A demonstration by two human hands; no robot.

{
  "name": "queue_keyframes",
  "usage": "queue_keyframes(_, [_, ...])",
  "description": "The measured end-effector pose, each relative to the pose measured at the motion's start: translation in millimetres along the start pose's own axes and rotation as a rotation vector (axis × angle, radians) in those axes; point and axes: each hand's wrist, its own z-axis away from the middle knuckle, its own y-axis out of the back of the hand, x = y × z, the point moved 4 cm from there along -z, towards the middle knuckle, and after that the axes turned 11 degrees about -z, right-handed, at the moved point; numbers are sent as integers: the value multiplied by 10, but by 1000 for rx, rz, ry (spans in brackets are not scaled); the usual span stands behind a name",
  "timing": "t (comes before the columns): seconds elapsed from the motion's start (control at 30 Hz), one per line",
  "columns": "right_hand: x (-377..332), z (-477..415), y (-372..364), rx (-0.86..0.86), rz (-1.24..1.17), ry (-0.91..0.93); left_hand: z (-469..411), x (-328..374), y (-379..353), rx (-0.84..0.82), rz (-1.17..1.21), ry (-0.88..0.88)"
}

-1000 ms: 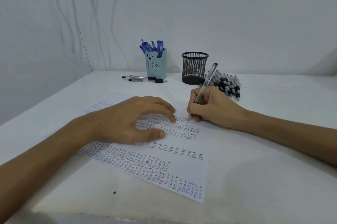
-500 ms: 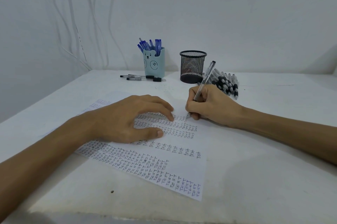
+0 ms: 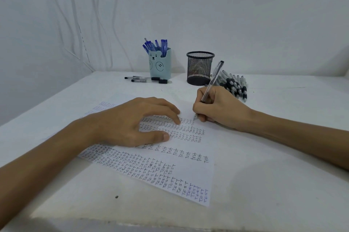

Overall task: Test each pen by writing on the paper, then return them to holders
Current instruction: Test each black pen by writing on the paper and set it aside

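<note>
paper, rows of handwritten "TEST"

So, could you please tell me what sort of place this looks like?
Probably a plain writing desk in a home or small office: a white tabletop against a white wall, a bear-faced pen holder and a mesh pen holder, and cables hanging down.

Bare left hand and right hand, bare forearms, short fingernails.

soft, even, bluish light, faint shadows under the forearms, sharp focus, wide-angle bending at edges.
</note>
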Motion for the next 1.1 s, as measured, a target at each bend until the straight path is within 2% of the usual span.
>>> queue_keyframes(0.17, [17, -20, -9, 45, 8, -40, -5, 5, -4, -1, 3, 4])
queue_keyframes(0.33, [62, -57, 89, 175, -394, -196, 8, -14, -6, 4, -4, 16])
queue_keyframes(0.57, [89, -63, 88, 67, -465, -154, 46, -204, -13, 0, -70, 116])
queue_keyframes(0.83, [46, -53, 123, 196, -704, -317, 75, -298, -13, -21, -106, 132])
queue_keyframes(0.97, [36, -56, 124, 225, -653, -305, 75, -293, -15, -19, -108, 123])
queue_keyframes(1.1, [8, -72, 105, 185, -537, -252, 68, -297, -16, -16, -103, 118])
